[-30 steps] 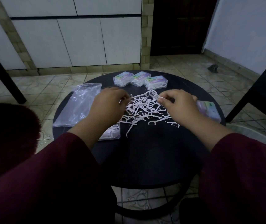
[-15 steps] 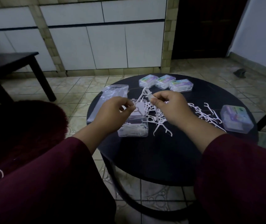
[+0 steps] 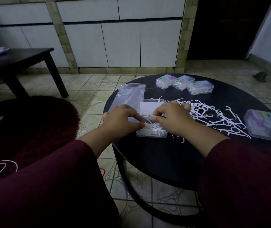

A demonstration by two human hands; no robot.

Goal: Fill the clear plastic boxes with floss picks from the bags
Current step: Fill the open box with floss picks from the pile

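An open clear plastic box point(image 3: 151, 134) lies on the round black table point(image 3: 180, 155), its lid point(image 3: 149, 106) folded back. White floss picks fill its bottom. My left hand point(image 3: 121, 123) and my right hand point(image 3: 171, 118) meet over the box, and both pinch a small bunch of floss picks point(image 3: 148, 117) just above it. A loose heap of floss picks point(image 3: 213, 116) spreads to the right of my right hand. An empty clear bag point(image 3: 129, 94) lies behind my left hand.
Three shut, filled boxes point(image 3: 184, 83) stand in a row at the table's far edge. Another shut box point(image 3: 263, 124) sits at the right edge. A dark low table point(image 3: 24, 58) stands at the far left on the tiled floor. White cabinets line the back wall.
Both hands have come down from mid-air to the open box with the picks. The camera has swung left, so the table now sits further right.
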